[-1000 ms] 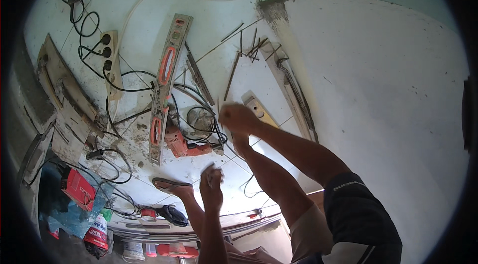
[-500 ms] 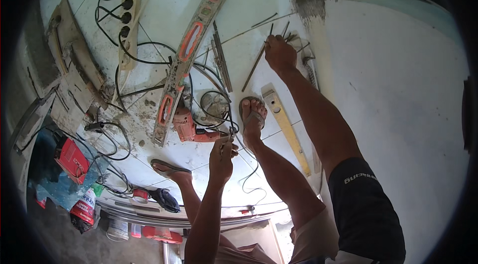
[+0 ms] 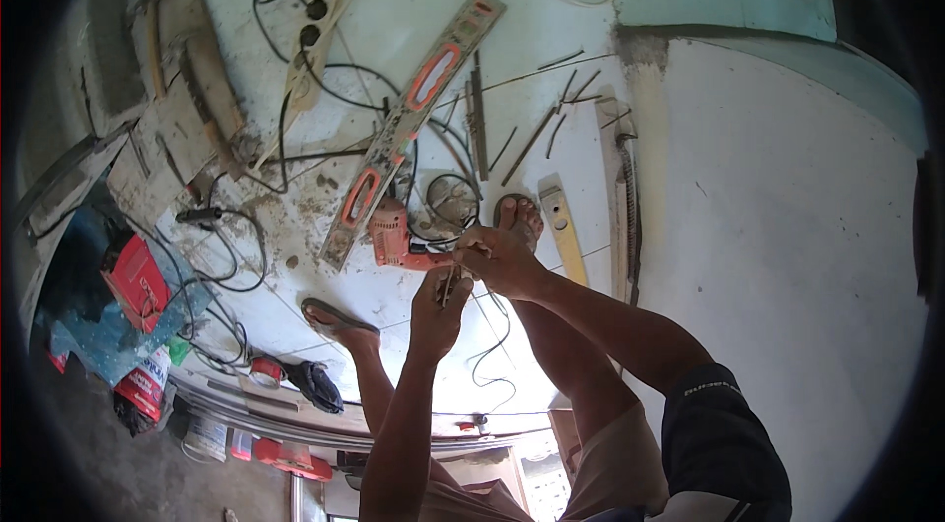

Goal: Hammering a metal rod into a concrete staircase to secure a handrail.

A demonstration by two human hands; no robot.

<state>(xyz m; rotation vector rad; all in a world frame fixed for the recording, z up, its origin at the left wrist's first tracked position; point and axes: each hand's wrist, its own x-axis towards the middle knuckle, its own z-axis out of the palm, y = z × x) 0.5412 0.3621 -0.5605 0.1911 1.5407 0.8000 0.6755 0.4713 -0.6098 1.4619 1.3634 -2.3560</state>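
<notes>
My left hand (image 3: 438, 313) is closed round a thin, light-coloured piece (image 3: 449, 286), whose kind I cannot make out. Right against it, the fingers of my right hand (image 3: 502, 263) are pinched together; whatever they grip is hidden. Just beyond both hands a red power drill (image 3: 391, 235) lies on the tiles, its grip reaching toward my fingers. A long, dirt-smeared spirit level (image 3: 399, 135) with orange-edged openings slants past the drill. Thin dark rods (image 3: 529, 146) lie scattered ahead of my right foot, near a yellow level (image 3: 566, 242).
A cream power strip (image 3: 320, 48) with plugged black cables lies at the far left. Stained boards (image 3: 187, 60) and a red box (image 3: 138, 284) on blue plastic (image 3: 89, 271) are at the left. A white raised surface (image 3: 768, 227) fills the right. Dark strips (image 3: 478, 119) lie beside the level.
My right hand has left the rods on the floor and come back to meet my left hand. The left hand stays near the drill's grip. The view has shifted a little.
</notes>
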